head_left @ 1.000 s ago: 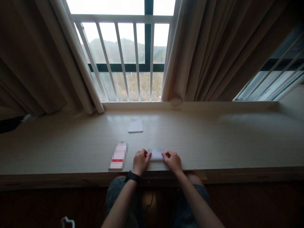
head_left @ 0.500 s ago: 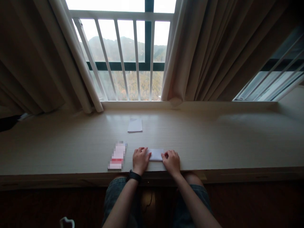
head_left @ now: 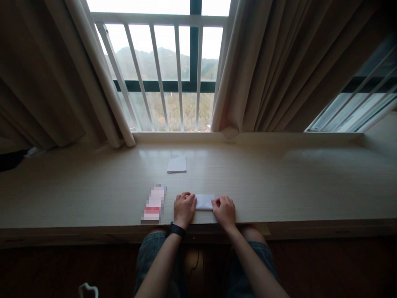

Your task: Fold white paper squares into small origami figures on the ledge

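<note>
- The folded white paper (head_left: 204, 201) lies near the near edge of the table (head_left: 279, 182), between the person's two hands.
- The left hand (head_left: 185, 210) has its fingers bent at the left end of this paper; one cannot tell if they pinch it.
- The right hand (head_left: 224, 210) is curled, with its thumb at the right end; its grip also cannot be told.
- A blurred pink item (head_left: 153, 204) lies left of the left hand, apart from it.
- Farther away lie other white sheets (head_left: 176, 164).
</note>
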{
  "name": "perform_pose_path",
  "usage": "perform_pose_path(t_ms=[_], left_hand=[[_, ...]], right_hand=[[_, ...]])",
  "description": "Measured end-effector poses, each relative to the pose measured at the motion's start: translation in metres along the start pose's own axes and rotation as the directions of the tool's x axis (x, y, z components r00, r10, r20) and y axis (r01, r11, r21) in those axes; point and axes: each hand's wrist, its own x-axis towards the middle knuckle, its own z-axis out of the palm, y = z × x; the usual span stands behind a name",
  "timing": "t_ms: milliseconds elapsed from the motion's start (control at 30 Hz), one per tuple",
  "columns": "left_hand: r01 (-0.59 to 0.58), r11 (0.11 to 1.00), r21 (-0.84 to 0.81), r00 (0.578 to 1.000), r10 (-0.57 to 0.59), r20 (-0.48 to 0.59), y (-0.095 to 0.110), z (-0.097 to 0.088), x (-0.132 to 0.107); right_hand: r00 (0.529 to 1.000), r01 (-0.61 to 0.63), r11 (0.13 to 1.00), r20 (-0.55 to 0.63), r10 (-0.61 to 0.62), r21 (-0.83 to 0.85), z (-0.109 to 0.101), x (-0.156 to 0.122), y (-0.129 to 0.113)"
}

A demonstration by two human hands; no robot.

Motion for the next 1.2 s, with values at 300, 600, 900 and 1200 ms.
perform_pose_path(t_ms=[300, 600, 900, 1200], left_hand=[[-0.02, 0.989, -0.149, 0.999, 0.015, -0.033, 0.004, -0.01, 0.001], [0.106, 0.868, -0.485, 0.983, -0.018, 0.183, 0.002, -0.015, 0.003], [0.462, 0.524, -0.715, 0.867, -0.099, 0.488, 0.002, -0.023, 0.021], [0.615, 0.294, -0.732, 0.78, -0.094, 0.618, -0.009, -0.015, 0.017]], right_hand=[[0.995, -0.097, 0.968, 0.047, 0.089, 0.231, -0.001, 0.003, 0.009], [0.949, -0.312, 0.674, 0.259, 0.182, 0.67, -0.014, 0.012, 0.013], [0.824, -0.397, 0.516, 0.543, -0.164, 0.759, -0.037, 0.032, 0.009], [0.728, -0.644, 0.228, 0.677, -0.11, 0.73, -0.025, 0.027, 0.015]])
